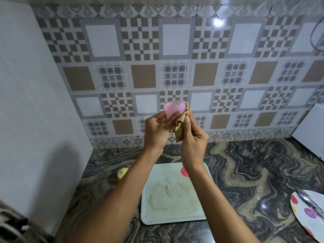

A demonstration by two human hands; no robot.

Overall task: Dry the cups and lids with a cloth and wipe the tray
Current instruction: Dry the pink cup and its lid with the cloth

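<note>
Left hand (156, 132) grips a translucent pink cup (174, 108), thumb across its wall, at frame centre | right hand (193, 139) pinches a crumpled tan cloth (180, 127) against the cup's side | pale tray (157, 213), smeared with brown stains, lies lower centre on the counter | pink lid (184, 171) on its far edge
</note>
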